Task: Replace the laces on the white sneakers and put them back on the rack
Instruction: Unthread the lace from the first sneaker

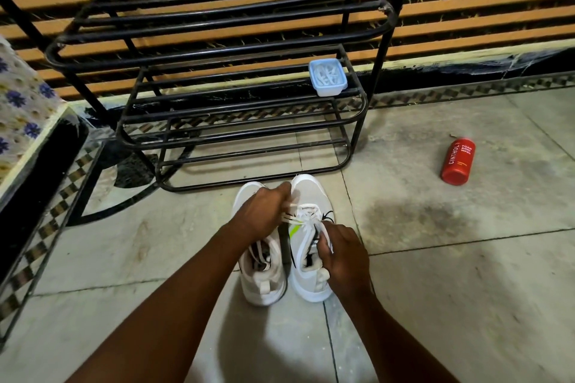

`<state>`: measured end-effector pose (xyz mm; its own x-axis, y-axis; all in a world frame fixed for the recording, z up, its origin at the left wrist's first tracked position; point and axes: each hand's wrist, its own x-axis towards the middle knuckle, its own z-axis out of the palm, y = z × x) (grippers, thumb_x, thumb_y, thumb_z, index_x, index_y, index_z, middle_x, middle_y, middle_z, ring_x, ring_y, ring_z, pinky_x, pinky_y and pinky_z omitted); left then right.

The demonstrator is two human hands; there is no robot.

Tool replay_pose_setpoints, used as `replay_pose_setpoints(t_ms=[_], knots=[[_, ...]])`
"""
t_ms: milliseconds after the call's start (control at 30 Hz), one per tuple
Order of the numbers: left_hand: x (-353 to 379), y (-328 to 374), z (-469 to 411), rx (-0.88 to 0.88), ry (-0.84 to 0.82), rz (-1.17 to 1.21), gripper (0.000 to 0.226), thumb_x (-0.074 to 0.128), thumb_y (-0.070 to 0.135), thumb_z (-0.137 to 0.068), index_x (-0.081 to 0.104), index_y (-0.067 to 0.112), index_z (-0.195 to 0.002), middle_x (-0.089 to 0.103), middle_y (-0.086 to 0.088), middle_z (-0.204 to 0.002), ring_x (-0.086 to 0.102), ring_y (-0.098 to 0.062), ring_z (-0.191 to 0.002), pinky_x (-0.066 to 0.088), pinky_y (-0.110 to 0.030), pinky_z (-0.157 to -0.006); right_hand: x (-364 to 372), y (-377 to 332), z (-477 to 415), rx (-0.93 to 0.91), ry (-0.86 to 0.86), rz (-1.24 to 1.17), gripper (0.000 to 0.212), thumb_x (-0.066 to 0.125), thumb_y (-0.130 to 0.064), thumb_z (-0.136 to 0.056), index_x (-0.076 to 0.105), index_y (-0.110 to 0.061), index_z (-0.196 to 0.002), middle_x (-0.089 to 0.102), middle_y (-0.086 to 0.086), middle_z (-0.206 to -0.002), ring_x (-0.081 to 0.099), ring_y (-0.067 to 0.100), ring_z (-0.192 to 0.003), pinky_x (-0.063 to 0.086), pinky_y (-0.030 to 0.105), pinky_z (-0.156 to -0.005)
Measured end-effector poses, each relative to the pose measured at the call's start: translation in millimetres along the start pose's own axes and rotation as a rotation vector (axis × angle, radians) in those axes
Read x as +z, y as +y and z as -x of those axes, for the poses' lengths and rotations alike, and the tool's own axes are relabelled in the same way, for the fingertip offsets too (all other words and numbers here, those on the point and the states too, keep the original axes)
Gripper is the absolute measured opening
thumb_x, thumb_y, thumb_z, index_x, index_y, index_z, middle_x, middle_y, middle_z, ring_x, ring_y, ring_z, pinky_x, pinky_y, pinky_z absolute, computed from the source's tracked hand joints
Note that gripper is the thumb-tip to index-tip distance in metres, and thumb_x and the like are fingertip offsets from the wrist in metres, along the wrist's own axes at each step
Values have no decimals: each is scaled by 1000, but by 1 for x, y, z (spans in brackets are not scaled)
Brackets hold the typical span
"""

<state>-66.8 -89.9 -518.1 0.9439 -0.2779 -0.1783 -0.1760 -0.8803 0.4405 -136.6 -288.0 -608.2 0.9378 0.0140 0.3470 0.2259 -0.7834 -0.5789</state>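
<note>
Two white sneakers stand side by side on the floor in front of the black metal rack. The right sneaker has a yellow-green mark and a white lace across its top. My left hand reaches over the left sneaker and pinches the lace of the right sneaker. My right hand grips the lace and the collar on the right side of that same shoe. The left sneaker's tongue area lies partly under my left hand.
A small blue plastic box with white laces inside sits on the rack's middle shelf at the right. A red bottle lies on the tiled floor to the right. A floral-covered ledge stands at the left.
</note>
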Motion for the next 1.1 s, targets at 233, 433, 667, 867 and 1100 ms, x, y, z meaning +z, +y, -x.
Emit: replay_pose_setpoints(t_ms=[233, 433, 667, 867, 1100], knots=[[-8, 14, -4, 3, -164, -193, 70, 79, 45, -82, 51, 29, -144, 61, 4, -143, 53, -22, -134, 37, -41, -109, -2, -2, -6, -24, -42, 55, 45, 48, -32, -88, 65, -18, -127, 65, 0, -98, 60, 24, -86, 52, 36, -67], [8, 20, -7, 40, -171, -416, 89, 79, 57, -79, 36, 33, -154, 48, 6, -155, 45, -19, -142, 25, -47, -106, -6, -7, -19, -49, -194, 131, 46, 46, -31, -82, 61, -29, -126, 59, -4, -106, 56, 24, -92, 52, 38, -66], [8, 19, -7, 34, -183, -448, 95, 78, 57, -80, 31, 30, -158, 22, 8, -169, 22, -13, -154, 18, -54, -115, -11, -17, -53, -167, -231, 343, 36, 75, -42, -68, 61, -30, -98, 57, -1, -68, 62, 27, -59, 40, 28, -46], [12, 15, -4, 46, -182, -440, 105, 75, 55, -85, 10, 31, -163, 17, 7, -171, 8, -11, -158, 10, -56, -121, -16, -23, -66, -198, -372, 467, 39, 51, -35, -88, 52, -34, -127, 68, 3, -89, 69, 35, -82, 48, 33, -65], [17, 11, -8, 60, -227, -522, 105, 68, 61, -88, 6, 24, -164, 3, 5, -173, 3, -13, -159, 6, -60, -123, -33, -28, -80, 100, -419, 294, 26, 46, -27, -91, 53, -31, -116, 64, 14, -102, 63, 42, -99, 51, 40, -80]])
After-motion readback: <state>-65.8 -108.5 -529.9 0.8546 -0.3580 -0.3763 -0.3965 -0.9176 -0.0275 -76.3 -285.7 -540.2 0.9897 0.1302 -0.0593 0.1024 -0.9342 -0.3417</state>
